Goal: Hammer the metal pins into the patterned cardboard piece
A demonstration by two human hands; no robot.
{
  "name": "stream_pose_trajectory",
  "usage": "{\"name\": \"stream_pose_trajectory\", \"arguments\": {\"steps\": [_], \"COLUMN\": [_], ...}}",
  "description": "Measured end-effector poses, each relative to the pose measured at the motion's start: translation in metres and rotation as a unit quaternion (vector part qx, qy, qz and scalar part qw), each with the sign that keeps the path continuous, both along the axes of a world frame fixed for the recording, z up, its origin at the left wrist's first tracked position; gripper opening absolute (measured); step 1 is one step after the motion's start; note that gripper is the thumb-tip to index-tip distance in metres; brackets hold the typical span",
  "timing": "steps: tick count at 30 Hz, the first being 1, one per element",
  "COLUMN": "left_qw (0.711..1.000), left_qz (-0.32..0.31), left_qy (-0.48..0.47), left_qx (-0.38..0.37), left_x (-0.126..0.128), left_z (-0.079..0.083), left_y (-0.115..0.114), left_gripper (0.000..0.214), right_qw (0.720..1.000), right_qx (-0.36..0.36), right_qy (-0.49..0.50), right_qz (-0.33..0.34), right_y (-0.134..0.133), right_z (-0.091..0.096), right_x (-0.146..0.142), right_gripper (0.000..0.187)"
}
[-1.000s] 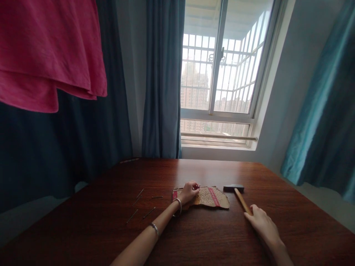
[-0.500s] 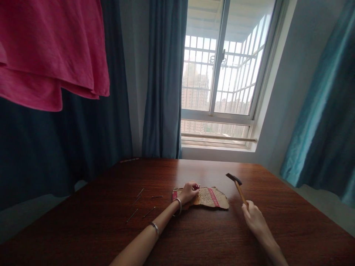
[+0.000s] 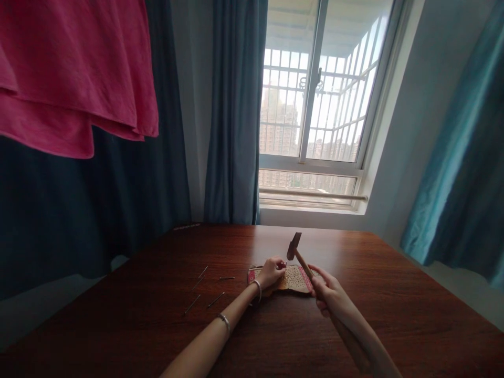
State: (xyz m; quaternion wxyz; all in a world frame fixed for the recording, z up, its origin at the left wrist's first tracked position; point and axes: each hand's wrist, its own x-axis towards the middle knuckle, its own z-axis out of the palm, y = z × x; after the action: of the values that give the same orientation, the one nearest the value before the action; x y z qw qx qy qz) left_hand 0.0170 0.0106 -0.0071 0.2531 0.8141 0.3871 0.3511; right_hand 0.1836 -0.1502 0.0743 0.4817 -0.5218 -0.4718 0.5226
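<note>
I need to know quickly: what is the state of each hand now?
Left hand: closed in a pinch at the cardboard; anything held is too small to identify.
Right hand: closed, holding the hammer.

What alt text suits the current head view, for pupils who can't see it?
A person's right hand grips a hammer, held up near the left hand, which is pinched over a spotted, pink-banded sheet; anything it holds is too small to make out. Thin nail-like pieces lie to the left on a brown table, with a barred window beyond.
</note>
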Motion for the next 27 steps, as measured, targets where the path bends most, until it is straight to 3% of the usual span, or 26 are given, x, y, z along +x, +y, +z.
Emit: {"name": "stream_pose_trajectory", "arguments": {"steps": [7, 17, 27], "left_qw": [1.000, 1.000, 1.000], "left_qz": [-0.009, -0.016, -0.012], "left_qy": [-0.004, -0.011, 0.011], "left_qx": [0.009, 0.013, 0.001], "left_x": [-0.001, 0.000, -0.001], "left_z": [-0.004, -0.009, -0.001], "left_y": [0.003, 0.006, 0.001], "left_gripper": [0.011, 0.010, 0.011], "right_qw": [0.998, 0.998, 0.998], "right_qx": [0.028, 0.031, 0.032], "right_qy": [-0.056, -0.048, -0.063], "right_qz": [-0.021, -0.004, -0.008], "right_y": [-0.004, -0.001, -0.004], "right_z": [-0.001, -0.004, -0.001], "right_x": [-0.013, -0.011, -0.008], "right_gripper": [0.071, 0.072, 0.069]}}
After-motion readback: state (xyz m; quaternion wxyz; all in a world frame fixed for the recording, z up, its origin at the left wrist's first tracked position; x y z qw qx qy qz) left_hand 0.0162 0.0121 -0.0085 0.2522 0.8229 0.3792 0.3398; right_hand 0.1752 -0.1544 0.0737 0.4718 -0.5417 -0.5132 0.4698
